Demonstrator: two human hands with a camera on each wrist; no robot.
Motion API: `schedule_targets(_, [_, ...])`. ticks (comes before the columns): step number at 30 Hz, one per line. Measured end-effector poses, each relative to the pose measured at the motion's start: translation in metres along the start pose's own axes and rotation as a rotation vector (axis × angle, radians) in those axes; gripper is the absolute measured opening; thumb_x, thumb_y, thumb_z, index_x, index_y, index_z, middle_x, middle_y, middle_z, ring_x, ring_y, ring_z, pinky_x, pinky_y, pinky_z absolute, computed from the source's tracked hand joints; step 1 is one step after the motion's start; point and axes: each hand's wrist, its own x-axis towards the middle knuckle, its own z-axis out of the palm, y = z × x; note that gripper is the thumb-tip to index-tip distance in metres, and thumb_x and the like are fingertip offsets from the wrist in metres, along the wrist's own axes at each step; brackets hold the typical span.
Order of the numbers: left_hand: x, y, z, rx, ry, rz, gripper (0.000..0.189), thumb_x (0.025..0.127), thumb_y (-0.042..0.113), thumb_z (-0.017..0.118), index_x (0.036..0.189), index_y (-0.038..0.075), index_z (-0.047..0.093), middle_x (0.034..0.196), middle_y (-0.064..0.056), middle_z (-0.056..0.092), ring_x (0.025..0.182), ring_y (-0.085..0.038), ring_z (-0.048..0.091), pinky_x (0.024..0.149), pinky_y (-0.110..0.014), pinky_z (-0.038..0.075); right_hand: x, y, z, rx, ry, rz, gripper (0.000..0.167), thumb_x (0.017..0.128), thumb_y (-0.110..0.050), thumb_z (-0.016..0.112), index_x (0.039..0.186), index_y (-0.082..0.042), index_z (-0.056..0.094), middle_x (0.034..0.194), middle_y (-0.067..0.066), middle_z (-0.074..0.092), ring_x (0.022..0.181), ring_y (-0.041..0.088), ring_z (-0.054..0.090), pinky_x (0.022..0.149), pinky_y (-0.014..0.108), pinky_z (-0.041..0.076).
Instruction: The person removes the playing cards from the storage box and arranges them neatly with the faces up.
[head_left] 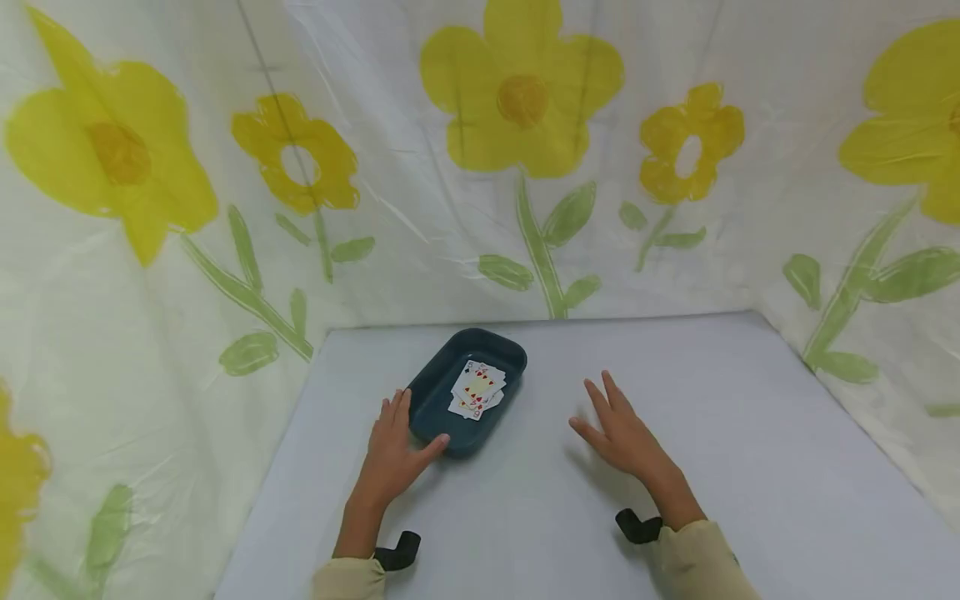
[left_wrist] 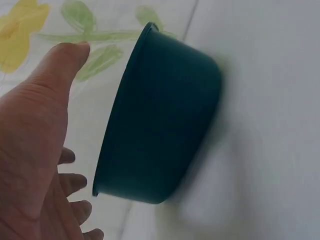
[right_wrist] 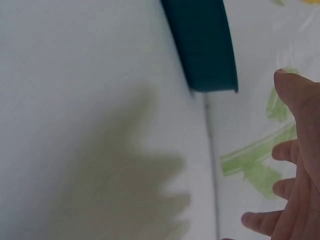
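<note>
A dark teal tray [head_left: 427, 400] with rounded corners lies slanted on the white table [head_left: 540, 500]. Several playing cards [head_left: 477, 385] are heaped loosely inside it, face up, with red and black pips showing. My left hand [head_left: 393, 454] is at the tray's near left corner, fingers spread and thumb apart; in the left wrist view the thumb and fingers stand off from the tray's rim [left_wrist: 120, 95]. To the right of the tray my right hand [head_left: 626, 437] hovers over the table, its fingers spread, holding nothing. Its shadow falls on the tabletop in the right wrist view.
Behind the table and at both sides hangs a white curtain [head_left: 420, 242] painted with yellow flowers and green leaves. A black angled piece [head_left: 401, 552] sits at my left wrist, and a similar black piece [head_left: 637, 527] at my right.
</note>
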Motion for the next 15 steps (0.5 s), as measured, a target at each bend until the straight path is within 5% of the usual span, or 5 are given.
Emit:
schedule_targets(8, [-0.003,-0.001,0.017,0.011,-0.053,-0.066,0.124,0.079,0.072,0.069,0.160,0.001,0.007,0.167,-0.016,-0.001,0.152,-0.036,0.001,0.116,-0.059,0.017,0.016,-0.028,0.002,0.017,-0.013,-0.066,0.079,0.100,-0.057,0.051,0.157,-0.006,0.031,0.166,0.020,0.005,0.148,0.044,0.017,0.109,0.066,0.027])
schedule_targets(15, [-0.001,0.002,0.023,0.011,-0.010,-0.054,0.121,0.083,0.068,0.068,0.158,-0.004,0.006,0.166,-0.020,-0.003,0.151,-0.040,-0.004,0.116,-0.062,0.010,0.039,-0.057,0.003,0.014,-0.008,-0.168,0.069,0.101,-0.050,0.054,0.152,-0.004,0.042,0.166,0.019,0.010,0.149,0.040,0.017,0.113,0.061,0.025])
